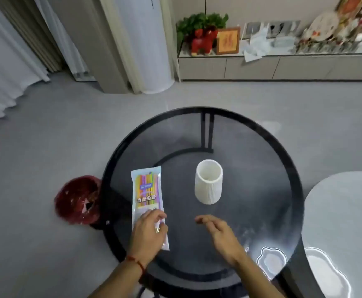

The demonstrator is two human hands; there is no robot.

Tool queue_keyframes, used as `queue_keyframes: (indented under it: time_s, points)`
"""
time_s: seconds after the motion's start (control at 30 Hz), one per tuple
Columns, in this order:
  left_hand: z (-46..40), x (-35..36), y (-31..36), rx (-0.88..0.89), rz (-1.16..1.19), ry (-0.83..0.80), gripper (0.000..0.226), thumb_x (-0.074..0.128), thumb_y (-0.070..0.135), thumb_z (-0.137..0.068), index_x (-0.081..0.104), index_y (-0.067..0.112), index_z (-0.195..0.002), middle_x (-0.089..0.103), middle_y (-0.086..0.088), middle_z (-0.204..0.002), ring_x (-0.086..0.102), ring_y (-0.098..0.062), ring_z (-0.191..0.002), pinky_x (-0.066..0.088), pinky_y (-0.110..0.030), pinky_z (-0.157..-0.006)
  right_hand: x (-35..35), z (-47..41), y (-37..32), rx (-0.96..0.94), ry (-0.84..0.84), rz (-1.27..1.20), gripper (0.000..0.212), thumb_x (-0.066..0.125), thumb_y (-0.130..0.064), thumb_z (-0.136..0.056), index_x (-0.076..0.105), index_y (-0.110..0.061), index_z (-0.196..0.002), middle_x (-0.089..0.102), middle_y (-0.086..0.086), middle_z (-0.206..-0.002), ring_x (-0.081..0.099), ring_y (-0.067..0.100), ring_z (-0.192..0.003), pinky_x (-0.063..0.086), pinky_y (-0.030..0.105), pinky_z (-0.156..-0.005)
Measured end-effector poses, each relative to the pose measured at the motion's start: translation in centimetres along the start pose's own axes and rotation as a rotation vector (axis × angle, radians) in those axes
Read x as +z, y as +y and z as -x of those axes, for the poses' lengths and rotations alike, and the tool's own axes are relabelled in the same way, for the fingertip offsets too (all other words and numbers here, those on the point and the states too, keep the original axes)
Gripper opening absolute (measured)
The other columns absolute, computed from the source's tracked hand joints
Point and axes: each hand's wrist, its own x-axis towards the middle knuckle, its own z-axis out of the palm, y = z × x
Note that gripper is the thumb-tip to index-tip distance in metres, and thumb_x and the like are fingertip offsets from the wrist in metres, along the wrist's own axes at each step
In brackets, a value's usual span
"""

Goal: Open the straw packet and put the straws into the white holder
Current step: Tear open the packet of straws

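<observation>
The left hand (pixel 149 230) lies low in the frame, just left of centre, on the near end of the straw packet (pixel 147 195); its fingers curl over the plastic, though whether they pinch it or only rest on it I cannot tell. The right hand (pixel 217 233) hovers to its right, lower centre, fingers loose and slightly bent, holding nothing and touching nothing. The packet lies flat on the round glass counter (pixel 262 147), its long axis running from the left hand up the frame, nearly straight away from the person, with the coloured straws (pixel 146 181) showing through the sealed wrapper. The left hand is therefore already on the packet, while the right one stands well apart from it and would have to cross leftward to share in tearing it. The white holder (pixel 208 181) stands upright and empty right of the packet, up the frame from the right hand and nearer to that hand than to the other. Off the counter's left edge a dark red bin (pixel 76 200) sits on the floor.
</observation>
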Motion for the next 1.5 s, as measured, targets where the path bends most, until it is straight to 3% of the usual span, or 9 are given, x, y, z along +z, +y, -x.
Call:
queue_keyframes:
  time_s: [0.07,0.23,0.53,0.73,0.93,1.03,1.27,1.4,1.5]
  points:
    - [-1.9,2.1,-1.3,0.099,-0.110,0.099,0.019,0.070,0.021,-0.083,0.065,0.028,-0.100,0.062,0.007,-0.112,0.057,-0.019,-0.114,0.054,-0.042,-0.095,0.3,-2.1,1.7,-0.019,0.045,-0.087,0.034,0.044,-0.031,-0.111,0.077,-0.036,-0.111,0.071,-0.024,-0.122,0.059,-0.006,-0.119,0.040,0.010,-0.098]
    - [-5.2,8.0,-7.0,0.095,-0.424,0.269,0.064,0.066,0.055,-0.080,0.052,0.024,-0.135,0.044,-0.008,-0.144,0.039,-0.031,-0.129,0.039,-0.053,-0.103,1.8,-5.6,8.7,-0.252,0.214,-0.163,0.033,0.044,-0.036,-0.109,0.075,-0.030,-0.118,0.075,-0.016,-0.120,0.067,0.006,-0.116,0.047,0.022,-0.101]
    - [-0.9,10.3,-13.0,0.391,-0.354,0.429,0.070,0.079,0.036,-0.075,0.049,0.020,-0.136,0.058,0.002,-0.135,0.049,-0.021,-0.120,0.050,-0.047,-0.094,3.6,-5.3,11.2,-0.632,0.284,0.418,0.023,0.050,-0.023,-0.106,0.070,-0.024,-0.116,0.067,-0.016,-0.115,0.058,-0.001,-0.110,0.037,0.004,-0.094]
    - [1.7,7.9,-12.6,0.421,-0.392,0.269,0.057,0.065,0.066,-0.075,0.055,0.032,-0.119,0.052,0.016,-0.127,0.042,-0.016,-0.114,0.046,-0.034,-0.087,5.5,-0.7,11.1,-0.425,0.323,0.443,0.029,0.051,-0.013,-0.101,0.066,-0.025,-0.123,0.067,-0.005,-0.121,0.062,0.012,-0.104,0.045,0.023,-0.080]
    - [3.6,5.3,-11.0,0.166,-0.470,-0.020,0.075,0.069,0.058,-0.070,0.040,0.025,-0.130,0.047,-0.014,-0.130,0.042,-0.037,-0.119,0.043,-0.041,-0.098,5.2,7.2,12.9,-0.284,0.390,0.405,0.024,0.055,-0.013,-0.098,0.069,-0.030,-0.107,0.074,-0.005,-0.111,0.069,0.010,-0.097,0.051,0.014,-0.070]
    - [3.3,4.4,-9.9,0.133,-0.516,-0.118,0.096,0.077,0.043,-0.064,0.024,0.027,-0.142,0.052,-0.015,-0.129,0.048,-0.039,-0.118,0.041,-0.044,-0.099,3.5,9.3,13.1,-0.249,0.381,0.483,0.020,0.058,-0.017,-0.097,0.072,-0.029,-0.106,0.077,-0.004,-0.107,0.072,0.013,-0.098,0.056,0.025,-0.085]
    - [1.5,4.9,-9.3,0.624,-0.756,0.091,0.118,0.076,0.018,-0.067,-0.002,0.030,-0.155,0.041,-0.002,-0.135,0.040,-0.026,-0.125,0.032,-0.042,-0.103,3.3,5.7,9.3,-0.379,0.364,0.567,0.038,0.052,-0.029,-0.107,0.061,-0.015,-0.140,0.070,0.004,-0.133,0.069,0.019,-0.115,0.054,0.036,-0.098]
    - [-0.6,5.7,-9.1,0.815,-0.765,0.128,0.115,0.071,0.005,-0.071,-0.002,0.032,-0.155,0.030,0.002,-0.144,0.030,-0.024,-0.138,0.019,-0.046,-0.119,4.0,1.4,8.7,-0.419,0.293,0.297,0.031,0.057,-0.034,-0.105,0.077,-0.010,-0.106,0.081,0.009,-0.097,0.078,0.028,-0.086,0.065,0.045,-0.069]
    - [-1.8,7.3,-7.8,0.841,-0.672,-0.016,0.107,0.066,0.020,-0.075,-0.003,0.032,-0.156,0.005,0.001,-0.163,-0.002,-0.023,-0.153,-0.002,-0.059,-0.122,3.6,-1.0,9.2,-0.418,0.282,0.115,0.033,0.064,-0.033,-0.103,0.079,-0.007,-0.092,0.082,0.007,-0.084,0.078,0.020,-0.072,0.063,0.032,-0.059]
